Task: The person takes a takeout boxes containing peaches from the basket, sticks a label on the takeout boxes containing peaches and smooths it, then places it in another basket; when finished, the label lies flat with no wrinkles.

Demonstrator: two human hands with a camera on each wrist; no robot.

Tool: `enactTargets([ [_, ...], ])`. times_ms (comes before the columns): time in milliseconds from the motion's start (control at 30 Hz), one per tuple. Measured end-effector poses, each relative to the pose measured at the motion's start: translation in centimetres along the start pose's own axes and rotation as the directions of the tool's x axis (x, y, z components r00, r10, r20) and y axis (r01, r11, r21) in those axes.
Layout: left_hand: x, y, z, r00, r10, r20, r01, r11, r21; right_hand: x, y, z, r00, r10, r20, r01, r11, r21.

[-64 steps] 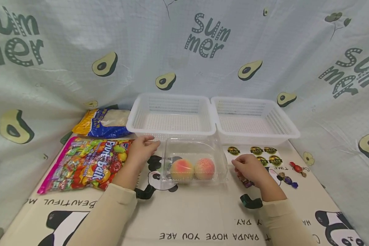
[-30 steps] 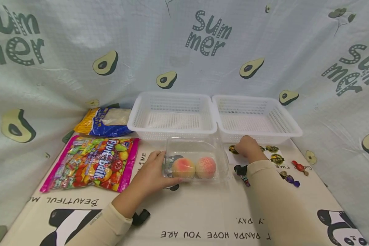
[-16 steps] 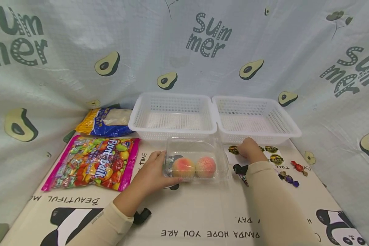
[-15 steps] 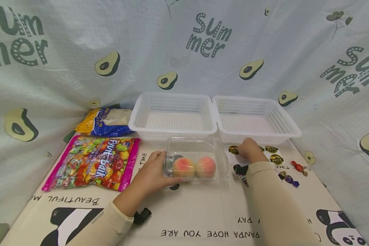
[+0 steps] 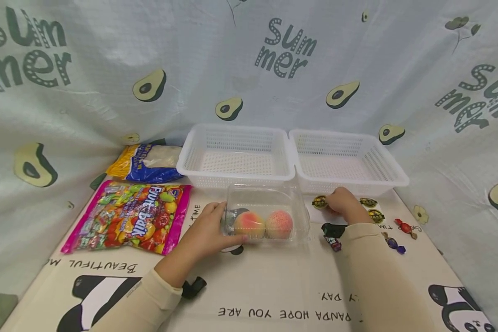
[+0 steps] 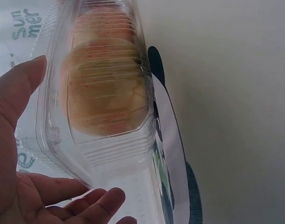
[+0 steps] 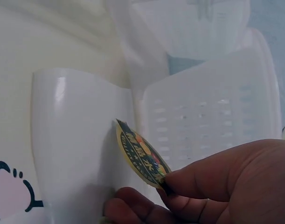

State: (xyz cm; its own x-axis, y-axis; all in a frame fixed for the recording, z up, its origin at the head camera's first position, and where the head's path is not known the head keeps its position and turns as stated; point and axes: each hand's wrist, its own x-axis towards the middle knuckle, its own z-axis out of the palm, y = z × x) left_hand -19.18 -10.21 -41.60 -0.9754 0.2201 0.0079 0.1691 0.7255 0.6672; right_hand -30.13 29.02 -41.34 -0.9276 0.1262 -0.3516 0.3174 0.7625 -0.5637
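Meanwhile the left hand (image 5: 207, 233) curls its fingers round the clear peach box (image 5: 265, 216); right hand (image 5: 343, 205) pinches a sticker (image 7: 141, 156).

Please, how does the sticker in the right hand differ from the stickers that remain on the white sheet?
The sticker in the right hand is pinched at one edge and lifted off the backing, tilted; the stickers on the sheet lie flat. The lifted one is in front of the right basket; the flat ones sit further right. All are round and dark with a yellow rim.
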Motion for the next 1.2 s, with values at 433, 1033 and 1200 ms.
enactTargets([
  [433,0.2,0.6,-0.6,0.998,0.011,-0.068,-0.012,1.0,-0.013,-3.6,-0.4,-0.7,0.997,-0.073,-0.001,0.072,0.987,0.141],
  [1033,0.2,3.2,-0.6,0.956,0.145,-0.254,-0.166,0.984,-0.062,-11.9,-4.3,0.1,0.921,-0.299,-0.249,0.315,0.949,0.029],
  [1200,0.2,3.7,-0.4,0.953,0.175,-0.246,-0.199,0.977,-0.077,-13.0,-5.5,0.9,0.899,-0.349,-0.266,0.376,0.924,0.06],
])
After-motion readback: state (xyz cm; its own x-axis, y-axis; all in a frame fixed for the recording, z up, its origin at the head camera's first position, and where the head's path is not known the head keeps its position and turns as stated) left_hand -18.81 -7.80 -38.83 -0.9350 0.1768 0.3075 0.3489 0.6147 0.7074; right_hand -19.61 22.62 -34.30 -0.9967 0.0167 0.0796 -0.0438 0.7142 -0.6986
